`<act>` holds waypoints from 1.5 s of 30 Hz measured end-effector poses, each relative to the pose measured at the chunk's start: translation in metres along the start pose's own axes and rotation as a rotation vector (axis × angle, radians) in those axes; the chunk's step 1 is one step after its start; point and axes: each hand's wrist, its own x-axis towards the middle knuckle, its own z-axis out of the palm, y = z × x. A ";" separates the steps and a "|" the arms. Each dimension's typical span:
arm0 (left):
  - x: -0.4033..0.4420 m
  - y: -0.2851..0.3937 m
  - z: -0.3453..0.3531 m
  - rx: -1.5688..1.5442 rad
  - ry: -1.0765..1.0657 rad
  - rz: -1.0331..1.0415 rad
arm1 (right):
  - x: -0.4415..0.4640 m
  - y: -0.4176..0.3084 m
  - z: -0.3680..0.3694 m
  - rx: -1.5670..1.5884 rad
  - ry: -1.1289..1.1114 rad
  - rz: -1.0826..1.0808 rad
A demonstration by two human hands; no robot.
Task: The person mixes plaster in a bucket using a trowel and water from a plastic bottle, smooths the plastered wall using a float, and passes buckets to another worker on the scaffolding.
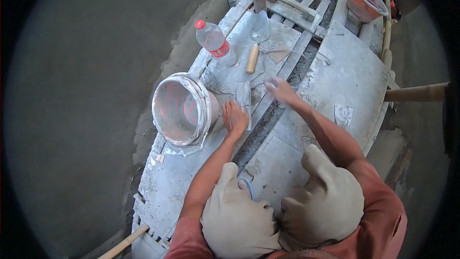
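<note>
As I look down from afar, I see the left hand point(235, 116) at the flat grey tool point(243, 97), perhaps to steady it, though I cannot tell whether the fingers close on it. The tool lies on the pale board, between the bucket point(211, 108) and the dark gap, within easy reach. My right hand point(281, 91) is over by the gap (motion blurs its fingertips), loosely curled; whether it holds anything, I cannot tell. The trowel point(252, 59) lies handle toward me, handy for grasping, beside the upright bottle point(214, 41).
</note>
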 end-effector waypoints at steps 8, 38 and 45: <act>0.081 -0.010 0.051 0.282 0.166 -0.056 | -0.147 -0.070 -0.112 -0.177 0.008 -0.066; 0.150 0.118 -0.301 -0.640 0.566 0.521 | -0.261 -0.125 -0.129 -0.341 0.372 -0.245; 0.040 0.202 -0.455 -0.826 0.571 0.835 | -0.184 -0.330 -0.103 -0.413 0.349 -1.107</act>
